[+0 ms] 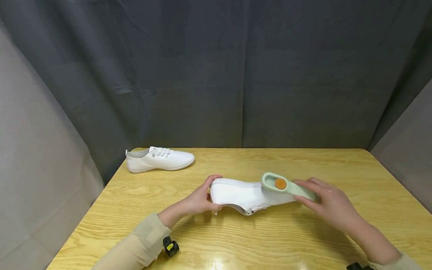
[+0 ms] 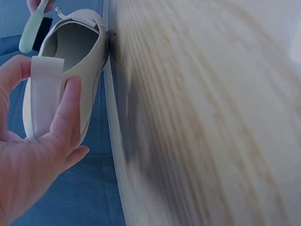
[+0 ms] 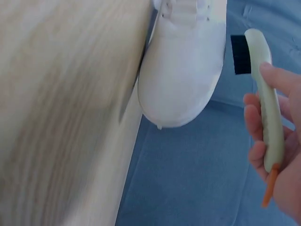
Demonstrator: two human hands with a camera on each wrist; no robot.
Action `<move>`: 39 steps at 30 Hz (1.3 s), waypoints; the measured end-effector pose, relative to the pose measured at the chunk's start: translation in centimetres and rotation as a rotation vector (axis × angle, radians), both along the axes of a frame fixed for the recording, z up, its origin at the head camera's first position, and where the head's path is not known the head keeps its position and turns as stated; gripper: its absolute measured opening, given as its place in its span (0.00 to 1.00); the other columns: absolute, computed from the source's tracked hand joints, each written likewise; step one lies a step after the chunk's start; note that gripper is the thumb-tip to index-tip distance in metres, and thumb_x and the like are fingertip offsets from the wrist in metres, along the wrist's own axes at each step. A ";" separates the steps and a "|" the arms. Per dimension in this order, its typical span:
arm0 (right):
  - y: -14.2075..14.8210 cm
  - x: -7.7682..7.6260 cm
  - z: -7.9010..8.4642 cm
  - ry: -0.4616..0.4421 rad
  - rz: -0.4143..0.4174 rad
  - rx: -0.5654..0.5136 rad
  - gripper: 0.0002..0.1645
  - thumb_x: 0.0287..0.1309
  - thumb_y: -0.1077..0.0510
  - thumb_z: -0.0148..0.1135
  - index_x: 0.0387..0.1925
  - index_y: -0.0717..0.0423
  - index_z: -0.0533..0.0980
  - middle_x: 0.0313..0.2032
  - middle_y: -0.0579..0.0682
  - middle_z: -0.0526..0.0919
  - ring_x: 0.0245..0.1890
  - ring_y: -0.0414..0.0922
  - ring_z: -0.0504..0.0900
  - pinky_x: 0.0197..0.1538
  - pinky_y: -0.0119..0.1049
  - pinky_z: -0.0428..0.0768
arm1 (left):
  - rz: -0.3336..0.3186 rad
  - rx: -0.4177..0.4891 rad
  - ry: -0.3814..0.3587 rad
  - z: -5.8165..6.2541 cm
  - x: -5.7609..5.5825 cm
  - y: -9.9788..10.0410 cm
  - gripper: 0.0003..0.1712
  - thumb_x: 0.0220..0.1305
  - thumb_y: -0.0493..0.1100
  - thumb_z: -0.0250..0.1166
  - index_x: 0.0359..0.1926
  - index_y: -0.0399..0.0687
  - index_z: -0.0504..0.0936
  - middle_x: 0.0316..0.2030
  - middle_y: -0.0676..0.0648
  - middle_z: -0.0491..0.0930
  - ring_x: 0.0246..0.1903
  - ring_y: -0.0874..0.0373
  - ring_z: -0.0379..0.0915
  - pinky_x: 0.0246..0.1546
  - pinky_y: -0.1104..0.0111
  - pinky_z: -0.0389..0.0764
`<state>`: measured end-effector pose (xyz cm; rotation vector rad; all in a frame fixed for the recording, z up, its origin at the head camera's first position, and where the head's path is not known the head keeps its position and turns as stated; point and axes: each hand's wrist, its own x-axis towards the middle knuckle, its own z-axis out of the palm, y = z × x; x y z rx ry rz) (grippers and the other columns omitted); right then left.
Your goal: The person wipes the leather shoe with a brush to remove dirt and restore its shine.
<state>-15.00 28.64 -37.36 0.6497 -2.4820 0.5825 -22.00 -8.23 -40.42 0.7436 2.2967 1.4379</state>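
Note:
My left hand [image 1: 199,197] grips a white shoe [image 1: 233,193] by its heel, the thumb and fingers on either side. The shoe lies on its side in the head view, its opening toward me and its toe pointing right. In the left wrist view the fingers [image 2: 69,110] wrap the heel. My right hand [image 1: 329,202] holds a pale green brush [image 3: 267,103] by its handle. Dark bristles [image 3: 241,55] face the shoe in the right wrist view. An orange button [image 1: 281,183] sits on the brush head, which overlaps the shoe's front half in the head view.
A second white shoe [image 1: 160,159] stands upright at the table's back left corner, toe to the right. The wooden table [image 1: 141,202] meets a dark grey curtain [image 1: 189,75] behind. Near my left sleeve is a small black device [image 1: 170,246] with a yellow mark.

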 end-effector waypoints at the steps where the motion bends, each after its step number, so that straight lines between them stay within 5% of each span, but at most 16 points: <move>1: -0.1 0.2 -0.1 0.008 0.029 -0.002 0.27 0.44 0.59 0.77 0.50 0.50 0.81 0.35 0.37 0.77 0.24 0.31 0.66 0.24 0.30 0.67 | 0.004 -0.002 -0.002 0.0 0.1 0.0 0.52 0.53 0.31 0.71 0.72 0.49 0.51 0.64 0.39 0.60 0.45 0.48 0.74 0.42 0.64 0.78; 7: -1.3 1.2 -0.6 0.033 0.165 0.010 0.32 0.39 0.61 0.79 0.51 0.46 0.81 0.40 0.39 0.80 0.26 0.29 0.69 0.26 0.25 0.69 | 0.010 0.011 -0.011 0.1 0.1 0.0 0.52 0.53 0.31 0.71 0.73 0.44 0.51 0.64 0.38 0.60 0.43 0.48 0.75 0.42 0.63 0.78; 12: -1.8 1.4 -1.0 0.010 0.174 0.028 0.31 0.40 0.59 0.79 0.51 0.45 0.81 0.42 0.42 0.82 0.29 0.30 0.73 0.27 0.27 0.71 | -0.010 0.043 -0.001 0.0 0.0 -0.1 0.53 0.53 0.31 0.71 0.74 0.50 0.50 0.64 0.38 0.59 0.45 0.49 0.74 0.41 0.65 0.78; 21: 0.4 0.7 -1.3 -0.039 0.046 -0.017 0.26 0.46 0.60 0.76 0.51 0.52 0.81 0.36 0.39 0.79 0.23 0.30 0.66 0.24 0.29 0.67 | -0.021 0.063 0.043 -0.4 -0.1 -0.2 0.47 0.55 0.32 0.70 0.72 0.51 0.57 0.65 0.41 0.60 0.52 0.49 0.66 0.43 0.64 0.77; 30: 2.7 -0.1 -1.1 -0.004 -0.130 -0.021 0.26 0.52 0.57 0.73 0.53 0.59 0.79 0.36 0.48 0.81 0.22 0.36 0.65 0.23 0.33 0.64 | -0.019 0.060 0.048 0.0 0.1 -0.2 0.47 0.55 0.31 0.71 0.71 0.51 0.56 0.64 0.40 0.61 0.50 0.50 0.68 0.41 0.63 0.78; 39: -0.3 1.0 -1.0 0.028 0.032 -0.047 0.29 0.43 0.62 0.77 0.51 0.51 0.81 0.37 0.41 0.79 0.27 0.32 0.69 0.25 0.30 0.69 | -0.024 0.035 0.071 -0.2 -0.1 -0.3 0.46 0.55 0.34 0.72 0.71 0.52 0.57 0.62 0.42 0.63 0.51 0.51 0.66 0.41 0.65 0.76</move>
